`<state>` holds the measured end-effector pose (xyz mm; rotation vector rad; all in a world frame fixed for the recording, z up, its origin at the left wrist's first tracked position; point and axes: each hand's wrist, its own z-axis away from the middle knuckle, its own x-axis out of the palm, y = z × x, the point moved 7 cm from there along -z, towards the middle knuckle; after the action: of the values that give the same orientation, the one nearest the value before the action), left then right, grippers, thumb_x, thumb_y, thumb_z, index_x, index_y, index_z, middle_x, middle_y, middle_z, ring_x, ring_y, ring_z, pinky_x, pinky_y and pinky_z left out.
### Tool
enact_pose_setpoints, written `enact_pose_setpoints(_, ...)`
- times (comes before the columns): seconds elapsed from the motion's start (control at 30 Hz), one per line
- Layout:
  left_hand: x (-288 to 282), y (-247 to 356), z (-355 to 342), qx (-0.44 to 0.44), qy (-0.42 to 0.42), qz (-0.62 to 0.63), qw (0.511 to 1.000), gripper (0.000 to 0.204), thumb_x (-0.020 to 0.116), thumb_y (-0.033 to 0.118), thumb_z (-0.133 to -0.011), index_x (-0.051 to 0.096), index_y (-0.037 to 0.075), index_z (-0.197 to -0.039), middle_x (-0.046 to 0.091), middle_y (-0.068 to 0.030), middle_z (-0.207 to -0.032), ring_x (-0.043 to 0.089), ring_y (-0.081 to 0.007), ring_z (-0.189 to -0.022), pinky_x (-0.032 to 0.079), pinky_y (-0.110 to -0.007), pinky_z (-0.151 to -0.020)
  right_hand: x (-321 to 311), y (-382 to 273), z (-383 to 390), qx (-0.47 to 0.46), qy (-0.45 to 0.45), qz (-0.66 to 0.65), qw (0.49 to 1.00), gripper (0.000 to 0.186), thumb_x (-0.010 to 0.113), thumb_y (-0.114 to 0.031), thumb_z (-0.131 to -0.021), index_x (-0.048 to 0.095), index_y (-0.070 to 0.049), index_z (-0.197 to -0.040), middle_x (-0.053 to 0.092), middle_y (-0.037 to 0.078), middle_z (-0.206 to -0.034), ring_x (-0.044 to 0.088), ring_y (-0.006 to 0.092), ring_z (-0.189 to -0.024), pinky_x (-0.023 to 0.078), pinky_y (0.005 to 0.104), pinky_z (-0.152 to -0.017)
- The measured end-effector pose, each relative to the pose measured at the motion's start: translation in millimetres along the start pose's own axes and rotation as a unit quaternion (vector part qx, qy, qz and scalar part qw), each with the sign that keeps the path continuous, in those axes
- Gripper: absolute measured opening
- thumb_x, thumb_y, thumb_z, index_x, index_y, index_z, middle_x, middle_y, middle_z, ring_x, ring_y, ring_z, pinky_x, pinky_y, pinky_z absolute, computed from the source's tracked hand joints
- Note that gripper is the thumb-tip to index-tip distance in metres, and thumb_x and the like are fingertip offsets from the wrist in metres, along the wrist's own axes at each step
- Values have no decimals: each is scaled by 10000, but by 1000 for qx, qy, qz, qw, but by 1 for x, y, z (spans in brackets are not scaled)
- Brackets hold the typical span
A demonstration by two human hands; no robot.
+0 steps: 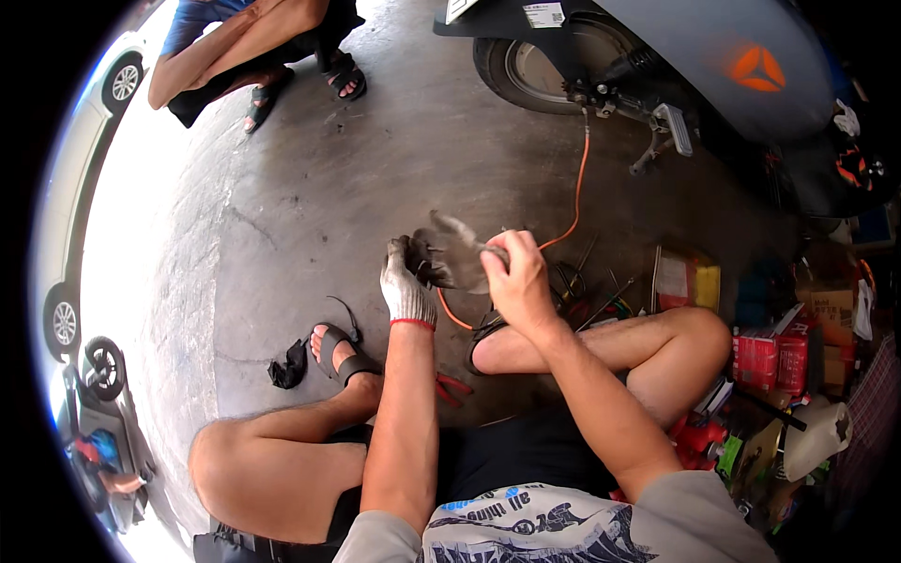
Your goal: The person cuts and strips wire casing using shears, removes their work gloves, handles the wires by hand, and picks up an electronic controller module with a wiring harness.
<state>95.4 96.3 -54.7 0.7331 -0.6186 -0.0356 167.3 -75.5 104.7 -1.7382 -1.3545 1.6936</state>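
A white knit work glove with a red cuff and blackened fingers covers my left hand (407, 285). Its dark fingers are curled against a second work glove (458, 258); whether they grip it is hard to make out. My bare right hand (518, 276) pinches that loose, dirty grey glove by its edge. Motion blurs the loose glove, which hangs between my hands, one of its fingers sticking out at the top. Below the hands, red-handled pliers (452, 388) lie on the floor between my legs.
An orange hose (584, 178) runs from beside my right hand to the wheel of a grey scooter (751, 70). Tools (610, 296) and boxes (770, 358) crowd the right. A black cloth or bag (288, 366) lies by my left foot. Another person (249, 47) squats at far left.
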Motion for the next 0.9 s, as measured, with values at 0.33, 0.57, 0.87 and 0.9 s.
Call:
enact_pose_setpoints(0.33, 41, 6, 36, 1, -37, 31, 999, 524, 483, 502, -1000, 647, 5, -1016, 606, -100, -888, 594, -270, -764, 531, -438, -671, 38, 19, -12, 39, -50, -51, 997, 204, 667, -46, -836, 652, -32, -1039, 647, 173, -977, 637, 350, -927, 505, 417, -820)
enact_pose_setpoints(0.57, 42, 16, 38, -21, -25, 62, 998, 491, 518, 481, -996, 636, 8, -1056, 626, -109, -949, 580, -252, -847, 473, -381, -813, 42, 47, -17, 159, -69, -180, 968, 294, 695, -123, -856, 650, -14, -1125, 707, 136, -952, 664, 232, -808, 523, 338, -730)
enact_pose_setpoints(0.87, 84, -18, 72, -104, -172, 101, 974, 482, 460, 398, -1037, 594, -37, -1196, 609, -194, -1251, 549, -345, -1202, 425, -448, -1061, 51, 109, -5, 246, 13, -213, 946, 166, 699, -108, -854, 661, 35, -929, 643, 71, -732, 576, 149, -682, 478, 345, -645)
enact_pose_setpoints(0.9, 91, -16, 81, -136, -186, 136, 964, 480, 453, 384, -1039, 580, -43, -1220, 575, -204, -1310, 516, -360, -1253, 391, -470, -1098, 44, 116, -10, 246, 17, -212, 946, 166, 699, -108, -854, 661, 35, -929, 643, 71, -732, 576, 149, -682, 478, 345, -645)
